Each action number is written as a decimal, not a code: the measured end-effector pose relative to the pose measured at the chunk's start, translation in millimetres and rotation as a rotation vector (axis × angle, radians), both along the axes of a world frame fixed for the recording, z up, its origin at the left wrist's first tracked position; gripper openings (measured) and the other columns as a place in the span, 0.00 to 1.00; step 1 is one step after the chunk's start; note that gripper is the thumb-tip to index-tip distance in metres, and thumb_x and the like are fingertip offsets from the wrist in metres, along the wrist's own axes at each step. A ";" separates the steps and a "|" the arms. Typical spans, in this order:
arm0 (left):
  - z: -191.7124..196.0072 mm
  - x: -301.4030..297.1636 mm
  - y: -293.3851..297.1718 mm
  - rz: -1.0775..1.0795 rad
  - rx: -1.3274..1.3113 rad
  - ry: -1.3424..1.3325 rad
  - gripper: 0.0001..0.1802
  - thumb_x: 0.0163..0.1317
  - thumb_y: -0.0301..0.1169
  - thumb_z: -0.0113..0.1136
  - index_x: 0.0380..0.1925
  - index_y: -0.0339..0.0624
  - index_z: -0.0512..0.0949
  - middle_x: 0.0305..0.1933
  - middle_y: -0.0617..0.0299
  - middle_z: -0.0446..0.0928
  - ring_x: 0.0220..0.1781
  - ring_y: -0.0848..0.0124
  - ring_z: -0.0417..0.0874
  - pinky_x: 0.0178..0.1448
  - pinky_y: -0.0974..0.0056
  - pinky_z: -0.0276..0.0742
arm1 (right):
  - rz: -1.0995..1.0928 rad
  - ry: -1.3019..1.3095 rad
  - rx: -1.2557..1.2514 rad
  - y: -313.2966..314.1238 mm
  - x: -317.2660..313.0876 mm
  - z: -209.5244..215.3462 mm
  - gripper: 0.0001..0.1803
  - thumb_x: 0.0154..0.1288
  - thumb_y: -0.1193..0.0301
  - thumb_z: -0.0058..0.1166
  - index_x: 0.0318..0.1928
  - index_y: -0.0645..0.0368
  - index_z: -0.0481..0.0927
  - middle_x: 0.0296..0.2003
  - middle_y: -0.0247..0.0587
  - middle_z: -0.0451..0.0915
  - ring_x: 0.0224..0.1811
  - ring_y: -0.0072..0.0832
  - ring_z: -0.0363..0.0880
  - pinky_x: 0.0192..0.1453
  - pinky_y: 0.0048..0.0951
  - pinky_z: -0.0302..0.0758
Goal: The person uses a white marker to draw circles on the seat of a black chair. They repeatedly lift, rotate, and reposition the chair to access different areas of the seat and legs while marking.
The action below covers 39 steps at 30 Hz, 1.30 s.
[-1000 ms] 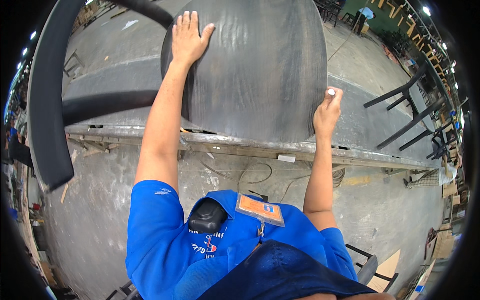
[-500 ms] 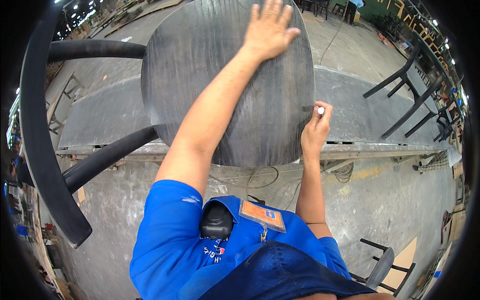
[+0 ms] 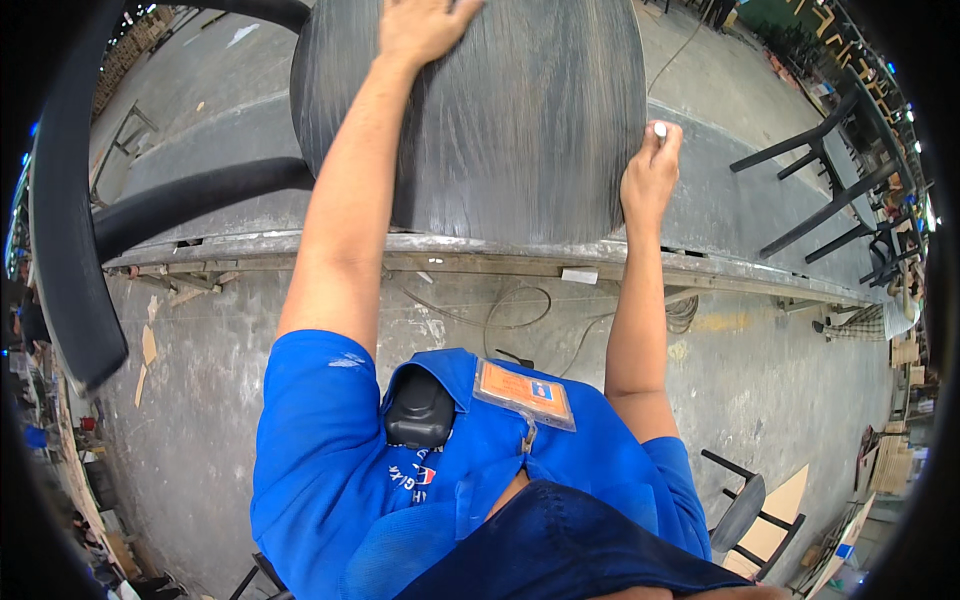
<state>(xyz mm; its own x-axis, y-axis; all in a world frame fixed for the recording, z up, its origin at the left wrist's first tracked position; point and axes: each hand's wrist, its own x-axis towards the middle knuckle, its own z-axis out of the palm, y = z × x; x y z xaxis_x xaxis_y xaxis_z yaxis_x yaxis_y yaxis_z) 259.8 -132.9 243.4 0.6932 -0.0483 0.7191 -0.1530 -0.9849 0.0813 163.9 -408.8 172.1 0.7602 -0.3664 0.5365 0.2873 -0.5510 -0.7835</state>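
A chair with a round, dark wood-grain seat (image 3: 520, 130) and a curved black back rail (image 3: 75, 200) rests on a long grey workbench (image 3: 690, 225). My left hand (image 3: 425, 28) lies flat on the far left part of the seat, thumb spread; its fingertips are cut off by the upper edge. At the seat's right rim is my right hand (image 3: 650, 175), fingers closed round a small white-ended stick (image 3: 660, 131). Whether it is chalk or a pen I cannot tell. Most of the stick is hidden in that hand.
More black chairs (image 3: 835, 150) stand on the bench at right. Another dark chair (image 3: 740, 515) is on the floor at lower right beside a light board (image 3: 790, 500). Below the bench, a hose or cable (image 3: 520, 292) lies looped on the concrete floor (image 3: 230, 400).
My left hand has slid left across the seat. The right hand has moved farther up along the right rim, still with the white-ended stick. The view has shifted, showing less of the chair's far side.
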 end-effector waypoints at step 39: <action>-52.7 -98.4 -21.9 -0.472 0.302 0.099 0.37 0.66 0.56 0.45 0.69 0.48 0.58 0.73 0.57 0.55 0.76 0.57 0.50 0.75 0.45 0.42 | 0.037 -0.031 -0.024 12.6 1.4 -2.7 0.08 0.74 0.71 0.39 0.48 0.57 0.69 0.34 0.55 0.79 0.37 0.52 0.80 0.38 0.41 0.72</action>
